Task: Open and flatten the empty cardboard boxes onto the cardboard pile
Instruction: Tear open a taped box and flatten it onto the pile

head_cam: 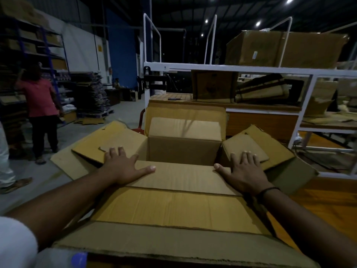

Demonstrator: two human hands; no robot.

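Observation:
An empty brown cardboard box [183,149] stands open right in front of me, all its top flaps folded outward. My left hand [123,167] lies flat, fingers spread, on the box's left flap and near corner, thumb along the near flap [181,202]. My right hand [245,171] rests flat on the right near corner, fingers reaching over the right flap [257,146]. Neither hand grips anything. The far flap [185,115] stands upright. The box's inside is bare.
A white metal rack [231,69] with large boxes [284,49] and crumpled cardboard rises behind the box. A tall stack of flattened cardboard [92,93] sits on a pallet at the left. A person in a red shirt [40,105] stands by blue shelving. An orange wooden surface [318,206] lies at right.

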